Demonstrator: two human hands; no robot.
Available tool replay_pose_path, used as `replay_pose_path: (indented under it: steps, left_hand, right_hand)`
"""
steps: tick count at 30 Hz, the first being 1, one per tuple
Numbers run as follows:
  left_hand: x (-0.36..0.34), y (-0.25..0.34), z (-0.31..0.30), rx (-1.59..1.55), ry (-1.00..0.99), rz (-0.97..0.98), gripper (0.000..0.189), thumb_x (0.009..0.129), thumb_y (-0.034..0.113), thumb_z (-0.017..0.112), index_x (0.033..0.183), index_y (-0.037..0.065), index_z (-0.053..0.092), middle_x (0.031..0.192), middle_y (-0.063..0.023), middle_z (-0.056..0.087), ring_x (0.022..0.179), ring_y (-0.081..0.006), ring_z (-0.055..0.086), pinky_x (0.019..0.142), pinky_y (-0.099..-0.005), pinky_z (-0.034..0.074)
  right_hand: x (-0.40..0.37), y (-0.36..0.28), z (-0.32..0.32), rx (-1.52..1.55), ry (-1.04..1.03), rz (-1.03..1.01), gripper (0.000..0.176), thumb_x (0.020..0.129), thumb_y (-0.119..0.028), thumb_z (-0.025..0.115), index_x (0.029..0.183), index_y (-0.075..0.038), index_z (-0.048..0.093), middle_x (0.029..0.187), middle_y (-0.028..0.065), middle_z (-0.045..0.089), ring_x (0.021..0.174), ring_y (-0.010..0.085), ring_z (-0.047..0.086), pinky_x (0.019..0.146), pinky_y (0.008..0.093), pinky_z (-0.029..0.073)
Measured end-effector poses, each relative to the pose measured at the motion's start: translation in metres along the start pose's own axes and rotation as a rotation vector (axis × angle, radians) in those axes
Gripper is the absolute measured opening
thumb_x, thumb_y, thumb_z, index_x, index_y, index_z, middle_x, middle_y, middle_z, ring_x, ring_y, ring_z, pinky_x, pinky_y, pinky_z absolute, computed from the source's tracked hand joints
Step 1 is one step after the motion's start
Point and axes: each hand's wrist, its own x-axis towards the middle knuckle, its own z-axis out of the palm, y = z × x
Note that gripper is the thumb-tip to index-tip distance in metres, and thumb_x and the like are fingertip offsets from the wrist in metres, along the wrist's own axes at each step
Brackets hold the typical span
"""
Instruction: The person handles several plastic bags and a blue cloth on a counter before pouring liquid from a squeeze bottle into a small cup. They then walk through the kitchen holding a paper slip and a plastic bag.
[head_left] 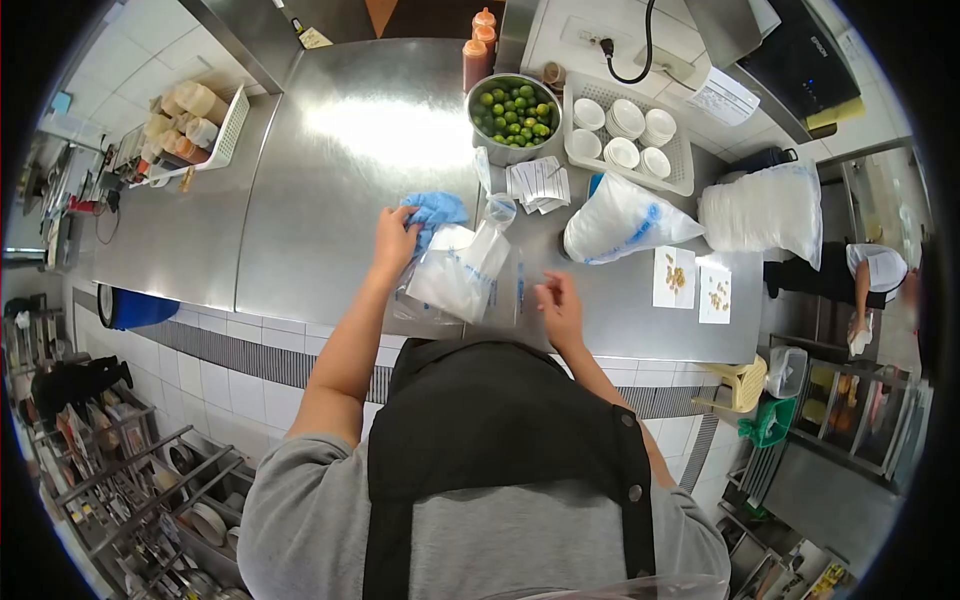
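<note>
My left hand (396, 238) is closed on the edge of a crumpled blue cloth (436, 208) on the steel counter. Just below the cloth lies a clear plastic bag (450, 285) with white contents and blue print. My right hand (560, 306) hovers right of this bag, fingers loosely bent and apart, with nothing visible in them. A small knotted clear bag (499, 211) touches the cloth's right side. Beyond it are white printed paper slips (538, 184).
Along the back stand orange sauce bottles (475, 64), a pot of green limes (513, 148) and a white basket (681, 180) of small bowls. Right are two large plastic packs (628, 222) (760, 212) and papers (674, 294) with small brown pieces. Another person (875, 270) stands far right.
</note>
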Motion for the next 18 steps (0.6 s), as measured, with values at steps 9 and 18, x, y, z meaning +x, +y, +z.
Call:
replay_pose_path:
  steps: [9,18]
  left_hand:
    - [-0.037,0.072,-0.001,-0.016,-0.169,0.638,0.048,0.077,0.03,0.086,0.113,0.004,0.068,0.11,-0.0117,0.066,0.105,-0.03,0.063,0.094,-0.0395,0.049]
    - [-0.064,0.086,-0.01,-0.29,-0.61,0.285,0.068,0.075,0.026,0.089,0.129,0.005,0.053,0.122,-0.0103,0.064,0.114,-0.0248,0.062,0.106,-0.0387,0.045]
  right_hand:
    - [0.052,-0.051,0.048,-0.127,-0.295,0.111,0.055,0.093,-0.02,0.072,0.138,-0.007,0.045,0.077,0.0049,0.057,0.064,0.0119,0.056,0.061,0.0292,0.046]
    - [0.044,-0.059,0.014,0.207,-0.27,0.12,0.021,0.092,-0.012,0.073,0.093,-0.009,0.052,0.077,-0.0048,0.053,0.064,0.0052,0.046,0.06,0.0244,0.039]
